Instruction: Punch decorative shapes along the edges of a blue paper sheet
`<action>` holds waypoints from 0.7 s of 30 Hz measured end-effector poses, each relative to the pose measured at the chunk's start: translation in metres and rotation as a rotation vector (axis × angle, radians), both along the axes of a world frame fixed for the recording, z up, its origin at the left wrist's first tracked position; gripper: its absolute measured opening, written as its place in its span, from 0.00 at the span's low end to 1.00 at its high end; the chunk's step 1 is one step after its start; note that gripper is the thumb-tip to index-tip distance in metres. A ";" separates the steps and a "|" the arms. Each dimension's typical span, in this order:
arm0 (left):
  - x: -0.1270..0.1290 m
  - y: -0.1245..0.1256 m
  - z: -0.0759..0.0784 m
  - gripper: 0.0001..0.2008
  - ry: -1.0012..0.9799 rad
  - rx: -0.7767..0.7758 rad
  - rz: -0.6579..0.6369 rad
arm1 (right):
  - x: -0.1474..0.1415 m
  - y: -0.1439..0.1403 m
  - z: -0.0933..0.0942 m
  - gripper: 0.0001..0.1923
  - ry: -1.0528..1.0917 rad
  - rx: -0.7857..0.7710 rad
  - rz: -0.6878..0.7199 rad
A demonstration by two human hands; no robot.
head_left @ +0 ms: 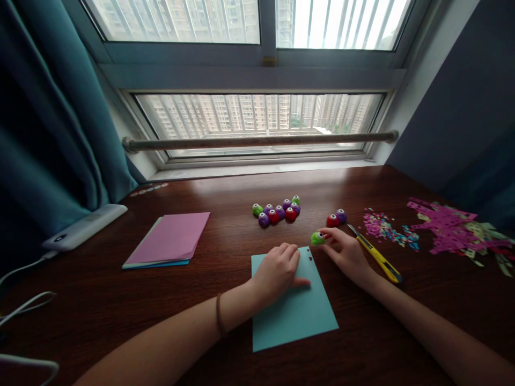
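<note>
Across the lower two thirds of the frame, a dark brown wooden desk (pixel 225 193) under a barred window. At left of centre, a stack of pink paper sheets (pixel 171 238) over blue ones, lying flat. At lower centre, a light blue rectangular paper sheet (pixel 298 316), flat on the desk, its top left corner pressed under the left hand (pixel 277 271); fingers curled loosely, palm down, grasping nothing. At far right, a heap of punched pink and pale paper scraps (pixel 454 228), with a scatter of small coloured paper confetti (pixel 384 228) just left of it. Right of the blue sheet, the right hand (pixel 348 252), fingertips pinched on a small green round paper punch (pixel 317 238) resting on the desk just beside the sheet's top right corner. Touching that hand's outer side, a yellow utility knife (pixel 376 254), lying diagonally. Above centre, a cluster of green, purple and red round punches (pixel 277 210); nearer the right hand, a red and purple pair of punches (pixel 336 218). At far left, a white flat device (pixel 84 226) with cables.
</note>
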State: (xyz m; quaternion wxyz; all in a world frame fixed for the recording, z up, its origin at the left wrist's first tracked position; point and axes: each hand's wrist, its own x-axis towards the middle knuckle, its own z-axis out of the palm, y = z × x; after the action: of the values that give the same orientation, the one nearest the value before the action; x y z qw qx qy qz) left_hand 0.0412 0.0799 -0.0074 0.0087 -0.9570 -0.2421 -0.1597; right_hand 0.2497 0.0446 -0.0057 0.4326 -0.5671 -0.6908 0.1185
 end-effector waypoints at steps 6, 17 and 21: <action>0.001 0.000 0.000 0.32 0.023 0.013 -0.003 | 0.020 -0.004 0.000 0.13 -0.052 0.027 -0.001; 0.003 -0.002 0.000 0.31 0.041 0.042 -0.001 | 0.013 -0.008 -0.004 0.13 0.035 -0.063 0.051; 0.002 -0.003 0.001 0.31 0.036 0.053 -0.005 | 0.013 -0.009 -0.004 0.13 0.033 -0.058 0.054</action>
State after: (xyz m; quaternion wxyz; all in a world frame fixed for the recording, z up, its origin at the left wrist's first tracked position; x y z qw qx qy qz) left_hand 0.0436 0.0772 -0.0067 0.0381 -0.9597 -0.2354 -0.1489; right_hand 0.2625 0.0359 -0.0099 0.4241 -0.5585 -0.6949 0.1593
